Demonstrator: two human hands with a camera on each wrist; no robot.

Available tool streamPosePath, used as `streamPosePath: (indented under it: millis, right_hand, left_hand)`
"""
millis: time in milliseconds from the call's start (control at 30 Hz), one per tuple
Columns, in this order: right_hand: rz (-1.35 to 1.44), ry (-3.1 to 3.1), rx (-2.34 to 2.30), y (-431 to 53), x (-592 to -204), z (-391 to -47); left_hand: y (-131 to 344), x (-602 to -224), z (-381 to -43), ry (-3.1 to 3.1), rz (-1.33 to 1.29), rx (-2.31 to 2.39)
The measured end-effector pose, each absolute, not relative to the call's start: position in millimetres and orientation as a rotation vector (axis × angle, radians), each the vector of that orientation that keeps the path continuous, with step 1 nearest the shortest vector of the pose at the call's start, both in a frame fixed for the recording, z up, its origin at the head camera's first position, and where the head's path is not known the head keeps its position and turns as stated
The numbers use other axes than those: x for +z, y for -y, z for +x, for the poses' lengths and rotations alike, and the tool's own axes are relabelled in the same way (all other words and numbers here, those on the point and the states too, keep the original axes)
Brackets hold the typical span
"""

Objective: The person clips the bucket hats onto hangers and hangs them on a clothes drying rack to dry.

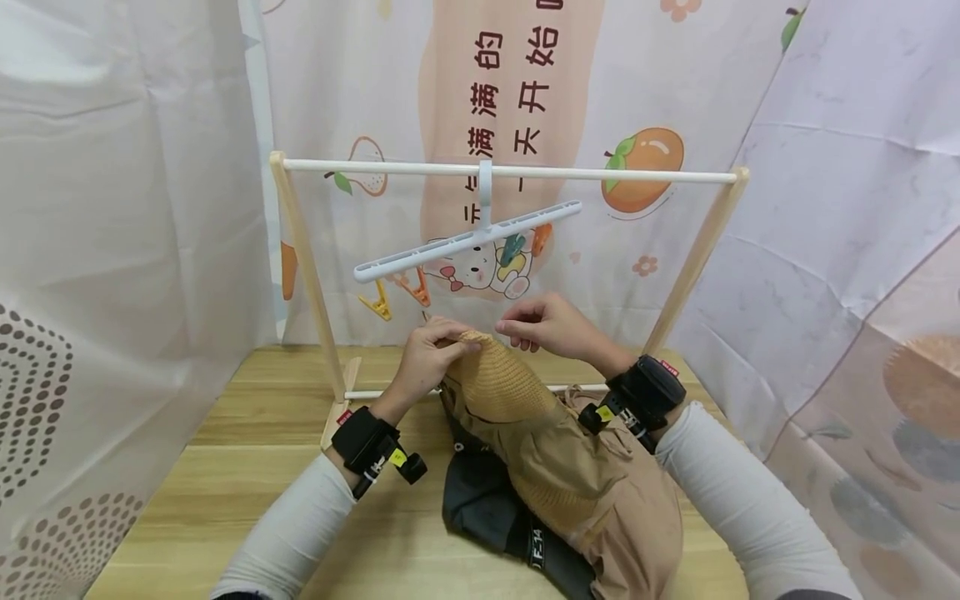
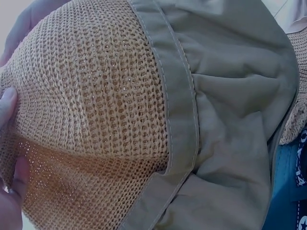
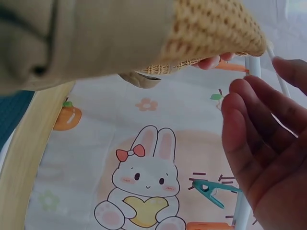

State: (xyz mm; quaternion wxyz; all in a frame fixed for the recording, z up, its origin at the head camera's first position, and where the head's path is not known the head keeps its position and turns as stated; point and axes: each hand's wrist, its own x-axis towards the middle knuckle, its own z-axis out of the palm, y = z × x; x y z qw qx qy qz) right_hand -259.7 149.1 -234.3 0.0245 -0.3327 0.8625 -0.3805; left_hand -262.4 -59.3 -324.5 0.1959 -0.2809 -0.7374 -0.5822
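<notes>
Tan hat (image 1: pixel 498 387), one, held by one of two hands (image 1: pixel 429 354) (image 1: pixel 553 327); four clips (image 1: pixel 513 248).

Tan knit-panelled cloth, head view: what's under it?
Dark cloth with a lettered black band shows at its edge, on the wooden tabletop. Whatever lies further under the tan knit-panelled cloth is covered.

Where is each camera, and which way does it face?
Head: worn on the head, facing forward and down; left hand, right hand and forearms show.
Left wrist: strapped there, facing the floppy tan knit-and-cloth item; fingers at left edge.
Right wrist: strapped there, facing past the right hand to the printed white fabric curtain.
Shared by head and right wrist: small teal plastic clip.
</notes>
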Motion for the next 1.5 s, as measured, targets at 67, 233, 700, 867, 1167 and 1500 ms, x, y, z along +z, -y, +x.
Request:
streamPosePath:
  millis: [67,233,700,867,1167,1500]
  right_hand:
    - [-1.029,-2.668,-1.144,-151.8,-239.1,-267.9]
    - [-1.019,-2.653,-1.095,-157.3,-242.5,-278.1]
    - [-0.871,-2.774,-1.029,-170.4,-224.6,-292.0]
    - [-0.761,-2.846,-1.147,-177.5,-223.6,-303.7]
    - [-0.509,-2.910,-1.373,-187.0,-227.2,-321.0]
    - [-0.405,-2.937,-1.428,-194.3,-226.9,-342.0]
  left_hand:
    - [58.1,-328.0,-269.0,2.071,-0.768,-1.631]
    - [52.5,-331.8,-277.6,2.068,-0.721,-1.613]
    - [46.9,-304.5,-262.6,2.077,-0.678,-1.650]
    - [46.2,-299.5,-259.9,2.047,-0.675,-1.657]
    - [43.7,-306.2,-262.7,2.024,-0.659,-1.688]
    - [40.2,-303.6,-266.9,2.034,-0.671,-1.644]
